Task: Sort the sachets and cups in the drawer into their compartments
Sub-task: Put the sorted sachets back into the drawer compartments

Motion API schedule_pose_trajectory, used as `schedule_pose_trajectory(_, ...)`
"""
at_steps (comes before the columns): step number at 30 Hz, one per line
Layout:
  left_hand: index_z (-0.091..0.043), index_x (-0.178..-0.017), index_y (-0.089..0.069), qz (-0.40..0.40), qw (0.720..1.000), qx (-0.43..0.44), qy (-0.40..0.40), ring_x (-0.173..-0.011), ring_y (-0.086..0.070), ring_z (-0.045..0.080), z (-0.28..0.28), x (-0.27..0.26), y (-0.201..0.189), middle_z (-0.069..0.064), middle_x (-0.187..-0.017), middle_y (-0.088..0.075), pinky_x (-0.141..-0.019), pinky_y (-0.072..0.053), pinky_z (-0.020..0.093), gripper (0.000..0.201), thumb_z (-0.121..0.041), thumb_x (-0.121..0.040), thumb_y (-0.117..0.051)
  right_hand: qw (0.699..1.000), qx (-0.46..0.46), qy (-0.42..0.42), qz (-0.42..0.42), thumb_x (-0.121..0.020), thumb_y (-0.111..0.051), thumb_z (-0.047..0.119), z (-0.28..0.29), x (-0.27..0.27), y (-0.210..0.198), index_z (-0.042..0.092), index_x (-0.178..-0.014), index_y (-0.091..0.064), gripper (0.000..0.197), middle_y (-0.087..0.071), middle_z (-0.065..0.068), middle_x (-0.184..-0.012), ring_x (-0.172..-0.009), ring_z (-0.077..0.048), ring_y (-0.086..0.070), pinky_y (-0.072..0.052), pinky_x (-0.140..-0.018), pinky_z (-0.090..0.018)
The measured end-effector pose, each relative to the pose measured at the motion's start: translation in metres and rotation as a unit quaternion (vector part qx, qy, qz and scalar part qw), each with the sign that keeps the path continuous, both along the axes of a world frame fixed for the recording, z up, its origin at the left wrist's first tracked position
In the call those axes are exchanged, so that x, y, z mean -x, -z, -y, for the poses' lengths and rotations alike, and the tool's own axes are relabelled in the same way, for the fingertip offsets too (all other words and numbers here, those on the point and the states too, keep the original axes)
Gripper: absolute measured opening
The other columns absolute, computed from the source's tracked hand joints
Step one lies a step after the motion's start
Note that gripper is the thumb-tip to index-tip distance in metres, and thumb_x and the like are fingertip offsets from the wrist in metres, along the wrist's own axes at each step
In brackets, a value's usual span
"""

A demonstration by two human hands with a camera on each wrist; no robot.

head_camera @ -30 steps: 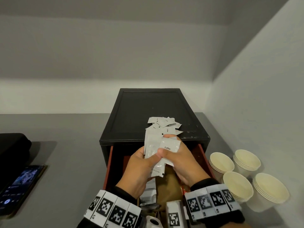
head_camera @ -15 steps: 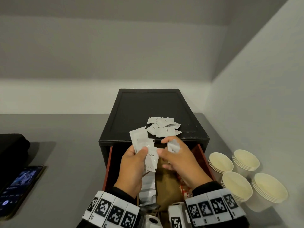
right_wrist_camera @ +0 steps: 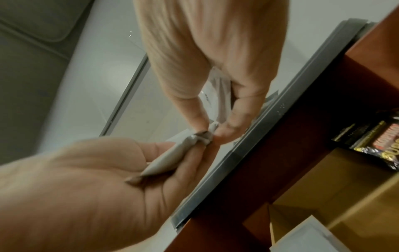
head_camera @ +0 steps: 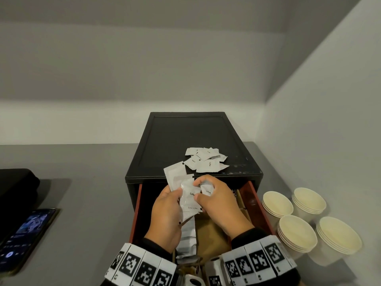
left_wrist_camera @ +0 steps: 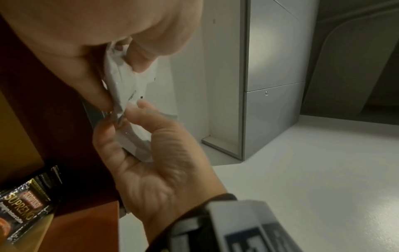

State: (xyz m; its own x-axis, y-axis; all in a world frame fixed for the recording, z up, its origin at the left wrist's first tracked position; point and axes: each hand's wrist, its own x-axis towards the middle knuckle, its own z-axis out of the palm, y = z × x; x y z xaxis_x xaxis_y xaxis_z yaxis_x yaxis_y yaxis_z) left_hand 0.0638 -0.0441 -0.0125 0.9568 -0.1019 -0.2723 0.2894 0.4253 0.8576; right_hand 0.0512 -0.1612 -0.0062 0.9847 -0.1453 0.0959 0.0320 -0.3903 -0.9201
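Both hands are raised over the open red drawer (head_camera: pixel 250 195) of a black box (head_camera: pixel 191 139). My left hand (head_camera: pixel 167 211) grips a fanned stack of white coffee sachets (head_camera: pixel 183 188), thumb on top. My right hand (head_camera: pixel 214 201) pinches a small white sachet (head_camera: pixel 207 189) at the stack's right edge, and its thumb touches the front sachet. The left wrist view shows the left hand (left_wrist_camera: pixel 138 136) holding the white sachets (left_wrist_camera: pixel 129 88) from below. The right wrist view shows the right hand (right_wrist_camera: pixel 172 158) curled round a sachet (right_wrist_camera: pixel 170 156). A heap of small white sachets (head_camera: pixel 205 159) lies on the box top.
Stacks of cream paper cups (head_camera: pixel 299 223) stand right of the drawer by the wall. A strip of white sachets (head_camera: pixel 186 234) and a brown packet (head_camera: pixel 210 234) lie in the drawer; a black Kopiko sachet (left_wrist_camera: pixel 23 209) shows too. A phone (head_camera: pixel 24 236) lies far left.
Both hands dropped slightly. The left hand's stack fanned out and tilted left; the right hand drew a small sachet off it, then came back against the stack's right edge.
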Motion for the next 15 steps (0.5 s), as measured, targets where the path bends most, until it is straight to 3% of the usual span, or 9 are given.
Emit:
schedule_pose_trajectory(2,-0.012,-0.109,-0.064,-0.004,1.0,-0.004,0.002,-0.071,-0.066,0.024,0.0011,0.0004,-0.0006,0.01,-0.083,-0.073,-0.067,-0.053,0.038,0.028,-0.004,-0.097,-0.04,1.0,0.024,-0.001,0.005,-0.088,-0.054,0.009,-0.0032,-0.0001,-0.0001,0.029,-0.092,-0.057,0.021,-0.054,0.014,-0.085,-0.063,-0.005,-0.051,-0.038,-0.048,-0.007)
schedule_pose_trajectory(4,-0.013,-0.105,-0.065,-0.005,1.0,-0.008,0.012,-0.069,-0.068,0.021,0.002,0.0016,-0.0024,0.009,-0.082,-0.074,-0.065,-0.054,0.037,0.028,-0.002,-0.097,-0.04,0.999,0.035,-0.008,-0.002,-0.088,-0.058,0.024,-0.0061,0.0005,-0.0032,0.027,-0.096,-0.056,0.009,-0.055,0.013,-0.086,-0.071,-0.006,-0.053,-0.037,-0.052,-0.006)
schedule_pose_trajectory(7,-0.016,-0.101,-0.066,-0.009,0.999,-0.021,0.029,-0.067,-0.069,0.016,0.0011,0.0033,-0.0034,0.003,-0.079,-0.074,-0.064,-0.054,0.034,0.03,-0.002,-0.095,-0.04,0.998,0.051,-0.027,-0.025,-0.077,-0.071,0.046,-0.008,0.0004,-0.0042,0.026,-0.097,-0.051,0.035,-0.055,0.016,-0.089,-0.078,0.0,-0.053,-0.039,-0.06,-0.012)
schedule_pose_trajectory(11,-0.021,-0.103,-0.065,-0.034,0.998,-0.025,0.044,-0.079,-0.063,0.015,-0.0007,0.0038,-0.0013,0.001,-0.086,-0.071,-0.066,-0.05,0.033,0.027,-0.009,-0.096,-0.041,0.995,0.078,-0.031,-0.049,-0.072,-0.077,0.035,-0.0064,-0.0011,-0.0028,0.023,-0.095,-0.048,0.039,-0.053,0.014,-0.087,-0.074,0.001,-0.051,-0.038,-0.056,-0.011)
schedule_pose_trajectory(13,-0.021,-0.104,-0.064,-0.047,0.998,-0.025,0.046,-0.079,-0.064,0.018,-0.0013,0.0034,0.0,0.004,-0.09,-0.071,-0.067,-0.052,0.034,0.027,-0.009,-0.097,-0.041,0.994,0.086,-0.041,-0.062,-0.075,-0.071,0.024,-0.0048,-0.0014,-0.0007,0.023,-0.098,-0.048,0.032,-0.051,0.012,-0.086,-0.071,-0.001,-0.05,-0.039,-0.054,-0.011)
schedule_pose_trajectory(15,-0.02,-0.11,-0.062,-0.053,0.997,-0.026,0.046,-0.083,-0.065,0.023,-0.0024,0.0033,-0.0002,0.009,-0.098,-0.071,-0.075,-0.054,0.04,0.027,-0.009,-0.098,-0.04,0.995,0.057,-0.041,-0.07,-0.079,-0.062,0.016,-0.0031,-0.002,0.0002,0.022,-0.098,-0.049,0.024,-0.053,0.005,-0.085,-0.069,-0.007,-0.051,-0.046,-0.059,-0.02)
